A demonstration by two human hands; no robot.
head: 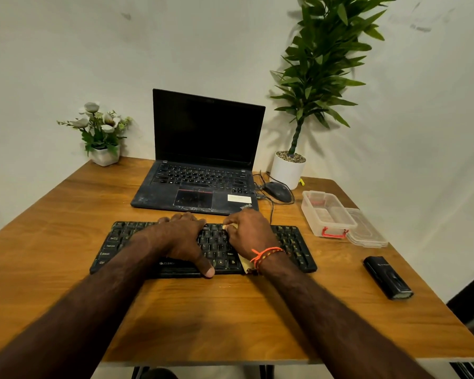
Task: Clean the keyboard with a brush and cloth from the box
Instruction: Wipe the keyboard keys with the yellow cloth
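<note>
Midway, I judge: right hand [251, 232] pinching pale cloth [244, 265] on keyboard [296, 242], left hand [182, 237] flat, bracing, fingers spread. Box [327, 214] open, far right. Can't see brush; wiping unfinished.

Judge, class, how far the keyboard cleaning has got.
Done: the clear plastic box stands open, its lid beside it. In hand: the right hand works a pale tool, mostly hidden, over the black keyboard while the left hand steadies it. Left: cannot tell which tool remains.

Black keyboard [293, 242], brown wood-grain table [203, 310]
</note>
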